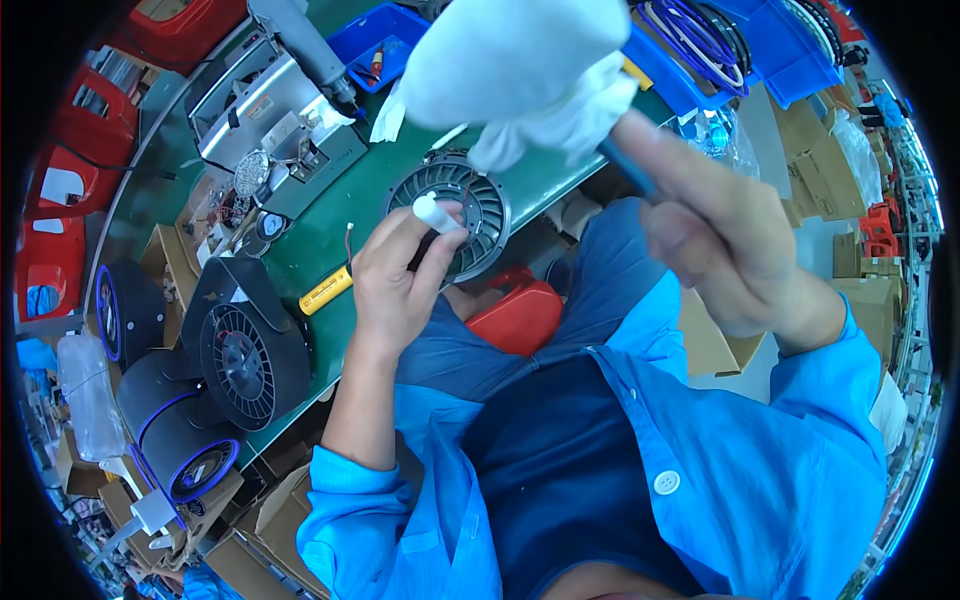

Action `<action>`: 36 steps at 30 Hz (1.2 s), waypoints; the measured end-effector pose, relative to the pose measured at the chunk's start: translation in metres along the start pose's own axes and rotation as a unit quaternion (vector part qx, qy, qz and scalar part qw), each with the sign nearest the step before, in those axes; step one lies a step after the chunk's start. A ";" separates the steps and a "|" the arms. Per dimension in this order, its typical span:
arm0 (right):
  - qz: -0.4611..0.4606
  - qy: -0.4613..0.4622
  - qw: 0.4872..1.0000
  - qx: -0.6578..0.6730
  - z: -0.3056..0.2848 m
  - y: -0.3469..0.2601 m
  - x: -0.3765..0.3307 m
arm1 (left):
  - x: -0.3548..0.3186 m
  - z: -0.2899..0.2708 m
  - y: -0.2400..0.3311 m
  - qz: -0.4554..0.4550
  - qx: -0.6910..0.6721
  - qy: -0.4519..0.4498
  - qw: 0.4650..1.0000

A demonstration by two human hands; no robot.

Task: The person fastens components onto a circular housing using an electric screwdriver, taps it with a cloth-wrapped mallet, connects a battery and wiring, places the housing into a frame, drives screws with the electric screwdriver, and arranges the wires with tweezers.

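My right hand [722, 235], raised at the right, is closed around the dark handle of a hammer-like tool [520, 70]. White cloth wraps its large head, hiding the shape beneath. My left hand [398, 262] grips a short rod with a white round end [432, 212]; the fingers hide its lower part. Directly below that hand, a round finned motor or fan wheel [488, 212] lies at the green table's edge. A yellow cylinder with a wire [326, 290] is on the table left of my left hand.
Black fan housings [245, 350] stand at the left. A metal machine [265, 120] is at the back left of the green table [335, 225]. Blue bins [385, 40] sit at the back, some holding coiled cables [695, 40]. A red stool [518, 312] shows between my legs.
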State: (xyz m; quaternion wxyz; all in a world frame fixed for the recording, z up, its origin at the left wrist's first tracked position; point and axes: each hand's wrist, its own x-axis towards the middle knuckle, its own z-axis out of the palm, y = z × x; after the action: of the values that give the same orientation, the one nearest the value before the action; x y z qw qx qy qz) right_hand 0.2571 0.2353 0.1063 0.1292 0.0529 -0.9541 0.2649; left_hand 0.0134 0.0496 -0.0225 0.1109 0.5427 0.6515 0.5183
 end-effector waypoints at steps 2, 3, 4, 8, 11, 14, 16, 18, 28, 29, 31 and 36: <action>0.003 0.012 1.000 0.013 -0.002 -0.001 -0.004 | 0.002 0.002 0.000 0.014 -0.023 0.010 1.000; 0.004 0.019 1.000 0.019 -0.002 -0.002 -0.006 | 0.002 0.002 0.000 0.013 -0.023 0.010 1.000; 0.005 0.026 0.999 0.025 -0.003 -0.003 -0.008 | 0.002 0.003 0.002 0.019 -0.014 0.011 1.000; -0.001 0.020 1.000 0.012 -0.016 -0.008 -0.003 | 0.002 0.003 0.003 0.033 0.018 0.001 0.999; -0.017 -0.018 0.999 -0.038 -0.023 -0.011 0.000 | 0.001 0.002 0.004 0.040 0.049 -0.021 0.998; -0.063 0.083 0.994 -0.039 -0.016 -0.009 -0.005 | 0.005 0.004 0.001 0.094 0.090 -0.025 0.991; -0.044 0.022 0.998 -0.046 -0.018 -0.007 -0.002 | 0.006 0.004 -0.002 0.101 0.074 -0.014 0.992; -0.003 -0.100 0.994 -0.050 -0.020 -0.002 0.000 | 0.005 0.005 -0.005 0.109 0.045 0.003 0.993; -0.033 -0.032 0.998 -0.051 -0.017 0.010 0.002 | 0.007 0.006 -0.002 0.113 0.062 -0.017 0.991; -0.066 0.016 0.995 -0.072 -0.018 0.010 0.001 | 0.007 0.004 -0.001 0.115 0.069 -0.019 0.991; -0.097 0.066 0.989 -0.088 -0.019 0.009 -0.001 | 0.002 -0.002 -0.003 0.115 0.077 -0.026 0.990; 0.062 0.168 0.980 0.081 -0.006 0.010 -0.032 | -0.023 -0.024 -0.008 -0.062 -0.178 0.158 0.969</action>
State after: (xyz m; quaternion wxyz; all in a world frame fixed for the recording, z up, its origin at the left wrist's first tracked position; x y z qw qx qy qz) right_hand 0.2871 0.2478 0.0978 0.2666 -0.0417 -0.8953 0.3543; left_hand 0.0008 0.0183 -0.0278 0.1338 0.3839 0.5903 0.6973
